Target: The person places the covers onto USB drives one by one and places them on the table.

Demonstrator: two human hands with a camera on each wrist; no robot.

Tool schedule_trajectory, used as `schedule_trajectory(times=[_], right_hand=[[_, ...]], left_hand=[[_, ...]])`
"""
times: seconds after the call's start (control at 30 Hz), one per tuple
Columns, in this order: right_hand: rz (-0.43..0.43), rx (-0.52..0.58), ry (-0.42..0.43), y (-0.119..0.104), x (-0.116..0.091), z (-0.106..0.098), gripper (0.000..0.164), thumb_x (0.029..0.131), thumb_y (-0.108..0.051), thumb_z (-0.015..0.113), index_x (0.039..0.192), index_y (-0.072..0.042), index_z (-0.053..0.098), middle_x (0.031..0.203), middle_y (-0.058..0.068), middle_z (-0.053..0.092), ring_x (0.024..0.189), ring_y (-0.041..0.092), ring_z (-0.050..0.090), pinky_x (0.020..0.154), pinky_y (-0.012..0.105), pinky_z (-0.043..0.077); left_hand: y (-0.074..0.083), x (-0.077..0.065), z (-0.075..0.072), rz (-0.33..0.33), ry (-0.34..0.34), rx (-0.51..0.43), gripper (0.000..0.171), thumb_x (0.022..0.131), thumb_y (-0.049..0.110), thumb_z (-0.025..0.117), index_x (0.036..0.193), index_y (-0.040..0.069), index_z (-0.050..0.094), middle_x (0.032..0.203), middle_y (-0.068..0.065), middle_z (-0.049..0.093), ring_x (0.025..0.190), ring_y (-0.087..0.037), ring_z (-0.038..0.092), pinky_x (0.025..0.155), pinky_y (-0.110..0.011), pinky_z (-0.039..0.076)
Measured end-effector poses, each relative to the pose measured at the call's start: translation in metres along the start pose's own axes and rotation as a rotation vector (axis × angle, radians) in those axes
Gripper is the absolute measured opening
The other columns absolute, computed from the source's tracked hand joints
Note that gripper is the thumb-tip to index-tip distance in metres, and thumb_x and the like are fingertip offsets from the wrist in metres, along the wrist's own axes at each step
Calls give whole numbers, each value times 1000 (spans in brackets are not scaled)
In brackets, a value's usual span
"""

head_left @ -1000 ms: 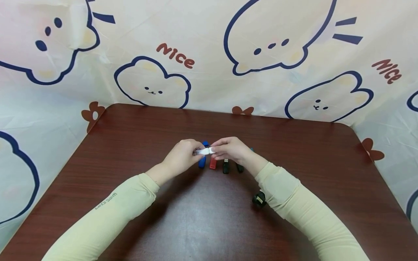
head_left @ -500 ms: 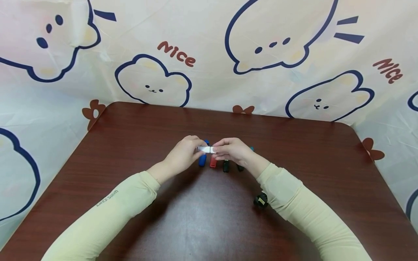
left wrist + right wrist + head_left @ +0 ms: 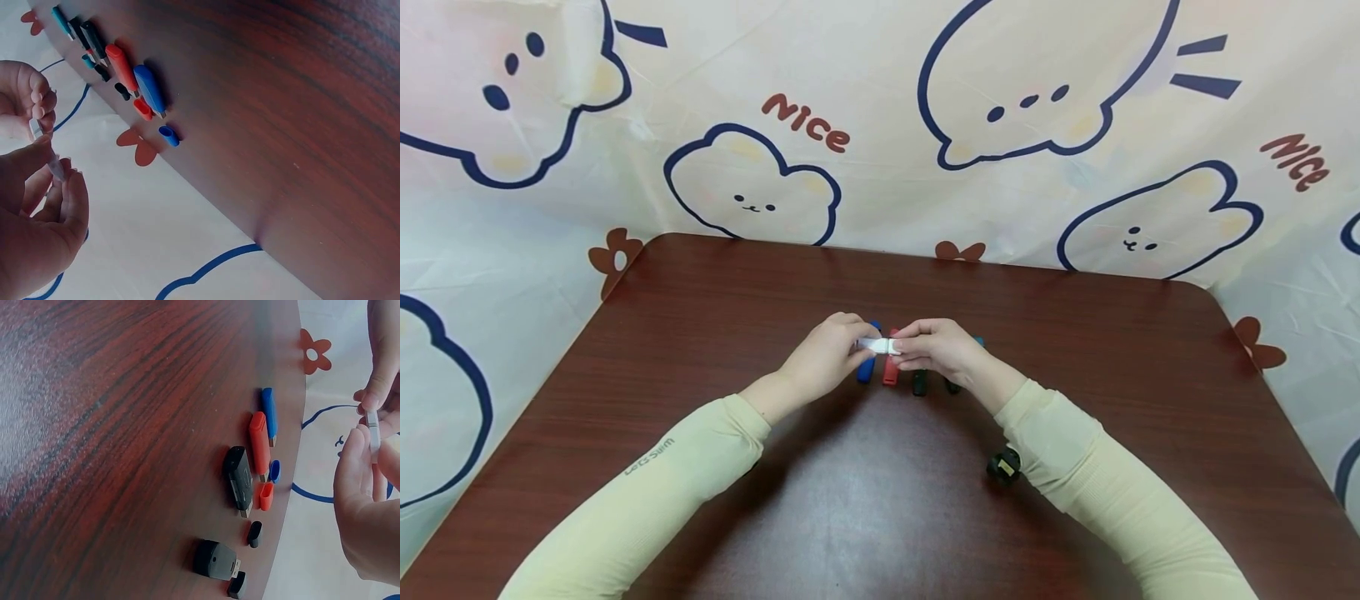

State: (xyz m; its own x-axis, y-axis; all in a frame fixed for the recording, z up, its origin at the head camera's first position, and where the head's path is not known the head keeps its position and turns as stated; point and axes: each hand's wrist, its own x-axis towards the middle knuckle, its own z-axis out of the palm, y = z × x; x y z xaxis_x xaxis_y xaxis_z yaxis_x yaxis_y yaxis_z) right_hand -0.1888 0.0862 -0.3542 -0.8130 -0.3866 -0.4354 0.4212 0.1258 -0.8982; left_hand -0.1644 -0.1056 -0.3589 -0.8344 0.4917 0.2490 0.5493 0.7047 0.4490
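Between both hands, above the table, a white USB flash drive (image 3: 874, 344) is held with its length running from one hand to the other. My left hand (image 3: 823, 354) pinches its left end between thumb and fingers. My right hand (image 3: 943, 350) pinches the other end, where a seam crosses the white body in the right wrist view. Below lie a blue flash drive (image 3: 269, 412), a red flash drive (image 3: 259, 444) and a black flash drive (image 3: 237, 478), their metal plugs bare. A blue cap (image 3: 169, 135) and a red cap (image 3: 142, 109) lie by their plugs.
A stubby black drive (image 3: 215, 559) and a teal drive (image 3: 61, 22) continue the row. Black caps (image 3: 254, 534) and a teal cap (image 3: 88, 60) lie beyond. A patterned curtain (image 3: 880, 192) borders the brown table (image 3: 700, 283). A dark round object (image 3: 1003, 467) sits by the right sleeve.
Both hands have shifted slightly right with the white flash drive, still pinching its two ends. The drives on the table stay in place.
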Motion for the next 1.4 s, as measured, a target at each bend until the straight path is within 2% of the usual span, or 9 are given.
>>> schedule_trajectory(times=[0.37, 0.7, 1.4], right_hand=[[7, -16, 25, 0, -1, 0, 23, 92, -2, 55, 111, 10, 54, 82, 6, 65, 68, 10, 67, 69, 23, 55], [14, -33, 38, 0, -1, 0, 26, 93, -3, 53, 115, 10, 54, 85, 6, 64, 69, 10, 66, 68, 22, 55], [17, -29, 47, 3, 2, 0, 22, 92, -1, 54, 110, 10, 56, 84, 6, 63, 67, 10, 66, 66, 21, 55]], left_hand=[[3, -1, 0, 19, 8, 9, 17, 83, 7, 69, 99, 2, 69, 95, -9, 67, 89, -21, 57, 78, -32, 52], [3, 1, 3, 16, -13, 27, 17, 84, 8, 68, 100, 3, 69, 95, -8, 67, 88, -20, 57, 78, -31, 51], [3, 0, 5, 16, -19, 44, 17, 82, 8, 70, 99, 3, 69, 92, -7, 66, 87, -19, 56, 77, -30, 51]])
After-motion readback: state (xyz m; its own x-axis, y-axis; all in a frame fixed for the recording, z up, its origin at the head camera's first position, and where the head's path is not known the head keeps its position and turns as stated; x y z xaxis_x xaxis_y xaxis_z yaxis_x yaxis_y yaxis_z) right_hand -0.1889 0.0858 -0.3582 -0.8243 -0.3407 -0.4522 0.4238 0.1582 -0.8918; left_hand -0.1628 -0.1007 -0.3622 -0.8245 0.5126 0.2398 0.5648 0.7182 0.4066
